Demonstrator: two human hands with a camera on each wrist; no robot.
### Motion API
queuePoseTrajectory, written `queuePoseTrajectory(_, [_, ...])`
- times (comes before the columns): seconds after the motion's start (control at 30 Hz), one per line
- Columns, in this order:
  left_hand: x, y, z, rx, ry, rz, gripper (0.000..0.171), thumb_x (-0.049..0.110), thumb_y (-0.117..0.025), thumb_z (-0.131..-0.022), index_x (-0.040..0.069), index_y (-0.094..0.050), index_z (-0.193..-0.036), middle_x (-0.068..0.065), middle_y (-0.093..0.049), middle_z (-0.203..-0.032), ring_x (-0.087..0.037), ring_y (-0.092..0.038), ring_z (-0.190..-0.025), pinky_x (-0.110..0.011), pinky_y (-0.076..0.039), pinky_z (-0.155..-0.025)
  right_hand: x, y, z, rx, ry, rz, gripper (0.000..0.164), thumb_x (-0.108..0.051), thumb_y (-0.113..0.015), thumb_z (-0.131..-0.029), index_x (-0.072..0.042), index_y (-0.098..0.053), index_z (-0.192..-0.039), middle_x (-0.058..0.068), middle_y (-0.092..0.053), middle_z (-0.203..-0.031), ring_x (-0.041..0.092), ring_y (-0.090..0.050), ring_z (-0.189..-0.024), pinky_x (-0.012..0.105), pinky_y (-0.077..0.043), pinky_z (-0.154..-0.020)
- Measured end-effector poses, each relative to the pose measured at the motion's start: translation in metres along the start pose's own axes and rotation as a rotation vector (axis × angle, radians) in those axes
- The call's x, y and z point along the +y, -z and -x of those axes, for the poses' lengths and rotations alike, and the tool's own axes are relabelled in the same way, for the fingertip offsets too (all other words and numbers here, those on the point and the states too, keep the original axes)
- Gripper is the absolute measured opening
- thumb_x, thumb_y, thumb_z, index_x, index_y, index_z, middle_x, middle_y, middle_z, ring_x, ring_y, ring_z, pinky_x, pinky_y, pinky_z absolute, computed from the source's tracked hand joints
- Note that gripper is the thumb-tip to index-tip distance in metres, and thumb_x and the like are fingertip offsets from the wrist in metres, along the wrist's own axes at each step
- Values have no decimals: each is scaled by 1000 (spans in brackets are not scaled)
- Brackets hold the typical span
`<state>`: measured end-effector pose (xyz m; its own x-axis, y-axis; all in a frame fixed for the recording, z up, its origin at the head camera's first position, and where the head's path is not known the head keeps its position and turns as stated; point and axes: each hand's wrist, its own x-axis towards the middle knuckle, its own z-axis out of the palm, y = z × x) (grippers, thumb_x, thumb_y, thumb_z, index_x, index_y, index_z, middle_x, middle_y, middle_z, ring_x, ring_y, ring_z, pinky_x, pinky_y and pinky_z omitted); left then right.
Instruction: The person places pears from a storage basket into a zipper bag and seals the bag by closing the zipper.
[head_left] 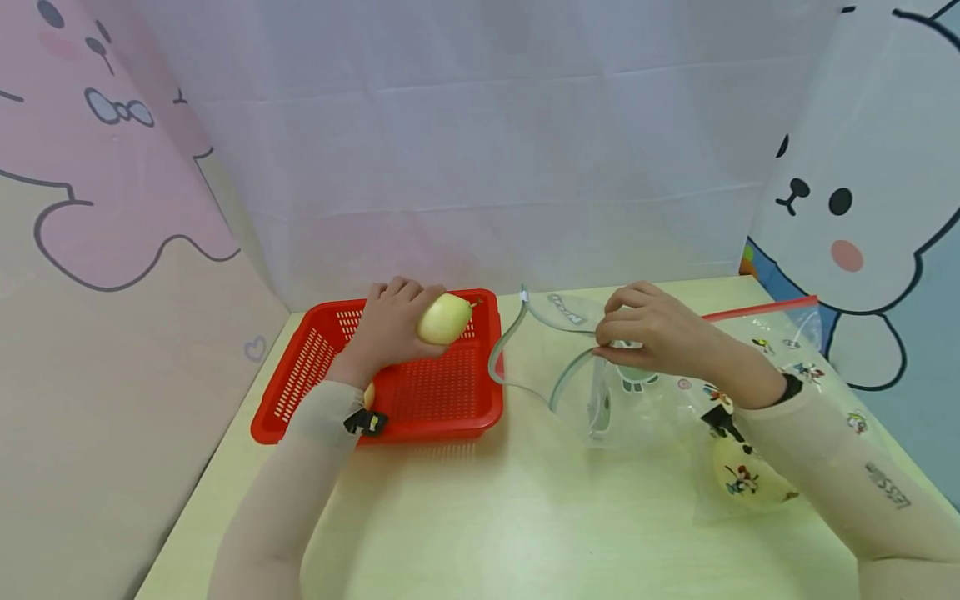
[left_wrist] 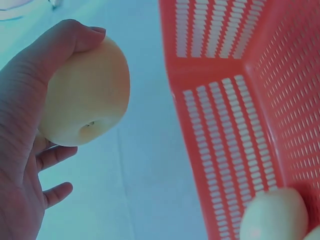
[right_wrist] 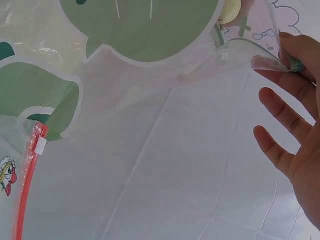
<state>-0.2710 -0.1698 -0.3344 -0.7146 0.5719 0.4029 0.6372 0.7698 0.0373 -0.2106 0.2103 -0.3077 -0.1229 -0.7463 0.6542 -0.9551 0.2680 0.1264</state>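
In the head view my left hand (head_left: 399, 323) grips a yellow-green pear (head_left: 445, 319) above the red basket (head_left: 491, 417). The left wrist view shows the thumb (left_wrist: 75, 37) over the pear (left_wrist: 92, 95), its dimpled end facing the camera. My right hand (head_left: 660, 329) pinches the rim of a clear zip bag (head_left: 600, 408) with a green-edged mouth, which gapes toward the basket. Thumb and forefinger hold that rim in the right wrist view, the other fingers (right_wrist: 280, 112) spread. Green cartoon shapes are printed on this bag (right_wrist: 150, 30).
Another clear bag (head_left: 806, 367), with a red zip edge and small cartoon prints, lies under the right forearm with a yellow round thing (head_left: 750, 475) inside. More pale fruit (left_wrist: 275, 215) sits in the basket. A white sheet (head_left: 487, 167) hangs behind the table (head_left: 517, 517).
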Motion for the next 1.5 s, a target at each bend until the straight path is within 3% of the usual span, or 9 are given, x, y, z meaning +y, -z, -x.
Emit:
queuePoseTrajectory(0.27, [41, 5, 6, 141, -168, 3, 65, 38, -82, -65, 18, -63, -124, -5, -59, -103, -27, -49, -109, -52, -37, -89, -1, -2, 0, 5, 10, 8, 42, -40, -45, -105, -13, -66, -80, -6, -67, -74, 22, -57, -79, 44, -45, -72])
queuePoseTrajectory(0.6, [84, 0, -13, 123, -325, -138, 67, 49, -82, -64, 20, -65, -121, -2, -60, -96, -23, -51, -107, -46, -39, -91, -2, -4, -5, 11, 45, 16, 40, -38, -46, -105, -13, -66, -82, -5, -66, -75, 22, -57, -78, 45, -45, -72])
queuePoseTrajectory(0.73, [97, -10, -19, 87, -331, -135, 68, 52, -81, -66, 20, -63, -124, 1, -63, -101, -21, -50, -106, -44, -39, -88, -3, -5, -7, 11, 46, 7, 38, -36, -47, -105, -13, -67, -82, -6, -66, -76, 23, -57, -79, 45, -44, -74])
queuePoseTrajectory(0.97, [111, -32, -20, 70, -388, -15, 69, 53, -84, -69, 23, -63, -128, 4, -67, -112, -20, -48, -106, -44, -36, -86, -3, -6, -5, 32, 29, 14, 39, -39, -48, -103, -13, -68, -81, -4, -68, -77, 23, -57, -78, 46, -44, -74])
queuePoseTrajectory(1.27, [121, -53, -16, -134, -373, -272, 61, 51, -76, -79, 28, -60, -133, 9, -64, -118, -18, -43, -104, -40, -29, -84, -2, 2, -4, 95, 4, 38, 40, -40, -52, -103, -13, -69, -79, -5, -68, -74, 21, -57, -74, 46, -44, -76])
queuePoseTrajectory(1.43, [123, -56, -14, -146, -369, -282, 65, 57, -75, -77, 29, -59, -134, 9, -64, -117, -17, -44, -106, -41, -29, -86, -1, 5, -2, 94, -1, 43, 42, -41, -51, -103, -12, -71, -79, -4, -68, -74, 21, -57, -73, 46, -44, -75])
queuePoseTrajectory(1.5, [124, -56, -13, -151, -361, -283, 62, 52, -76, -78, 29, -59, -134, 8, -64, -118, -17, -43, -107, -41, -29, -86, -1, 6, -1, 90, 1, 41, 43, -41, -51, -103, -11, -71, -80, -3, -69, -74, 21, -56, -73, 45, -43, -75])
